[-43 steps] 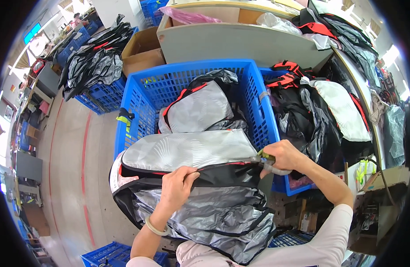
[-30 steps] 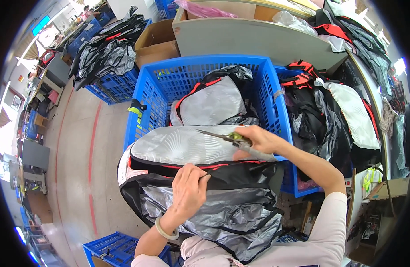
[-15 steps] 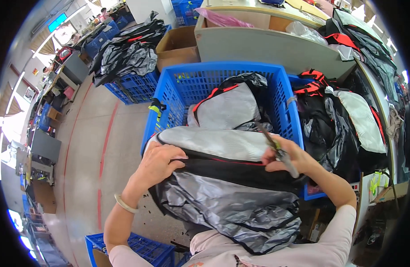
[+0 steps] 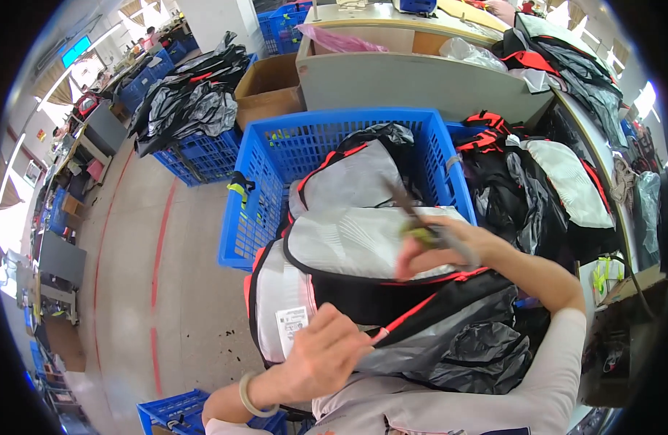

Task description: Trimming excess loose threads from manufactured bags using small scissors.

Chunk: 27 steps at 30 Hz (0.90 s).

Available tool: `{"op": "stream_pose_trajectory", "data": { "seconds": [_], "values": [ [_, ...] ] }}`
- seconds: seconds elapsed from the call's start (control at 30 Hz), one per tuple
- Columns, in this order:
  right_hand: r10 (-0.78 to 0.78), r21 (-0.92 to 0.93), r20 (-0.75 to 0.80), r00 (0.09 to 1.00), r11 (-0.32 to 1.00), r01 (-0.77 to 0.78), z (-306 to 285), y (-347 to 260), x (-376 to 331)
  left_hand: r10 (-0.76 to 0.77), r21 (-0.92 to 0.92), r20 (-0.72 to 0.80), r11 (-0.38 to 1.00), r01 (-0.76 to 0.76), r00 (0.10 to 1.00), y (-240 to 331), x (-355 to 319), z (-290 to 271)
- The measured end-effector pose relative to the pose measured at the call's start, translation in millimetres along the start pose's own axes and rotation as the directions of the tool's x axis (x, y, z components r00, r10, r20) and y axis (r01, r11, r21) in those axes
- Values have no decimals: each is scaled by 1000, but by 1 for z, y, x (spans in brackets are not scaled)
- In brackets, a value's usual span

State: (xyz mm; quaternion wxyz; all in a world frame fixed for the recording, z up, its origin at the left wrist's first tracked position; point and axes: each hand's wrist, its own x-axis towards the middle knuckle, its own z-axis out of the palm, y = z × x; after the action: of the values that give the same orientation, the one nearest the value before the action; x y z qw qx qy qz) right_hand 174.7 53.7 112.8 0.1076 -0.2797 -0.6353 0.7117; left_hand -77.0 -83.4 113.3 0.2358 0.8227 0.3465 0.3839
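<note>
A grey, black and red backpack lies across my lap in front of a blue crate. My left hand pinches its lower edge near a red trim, beside a white tag. My right hand rests on the grey top panel and grips small scissors with yellow-green handles, blades pointing up and left, blurred by motion.
The blue plastic crate ahead holds another grey backpack. More bags are piled at the right. Behind stand a grey counter, a cardboard box and other blue crates with dark bags.
I have turned the backpack so its side panel and white tag face me. My left hand moved down to the lower edge; my right hand with the scissors stays on the grey panel.
</note>
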Motion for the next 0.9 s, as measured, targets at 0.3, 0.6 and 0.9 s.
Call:
{"op": "stream_pose_trajectory", "data": {
  "seconds": [0.3, 0.6, 0.9],
  "values": [
    [61, 250, 187, 981, 962, -107, 53, 52, 94, -184, 96, -129, 976, 197, 974, -48, -44, -4],
    [-380, -537, -68, 922, 793, 287, 65, 40, 78, -463, 1, -116, 885, 466, 879, -66, -37, 7],
    [-479, -571, -186, 858, 763, 303, 47, 55, 83, -394, 223, -322, 852, 474, 861, -70, -27, 35]
  ]
}}
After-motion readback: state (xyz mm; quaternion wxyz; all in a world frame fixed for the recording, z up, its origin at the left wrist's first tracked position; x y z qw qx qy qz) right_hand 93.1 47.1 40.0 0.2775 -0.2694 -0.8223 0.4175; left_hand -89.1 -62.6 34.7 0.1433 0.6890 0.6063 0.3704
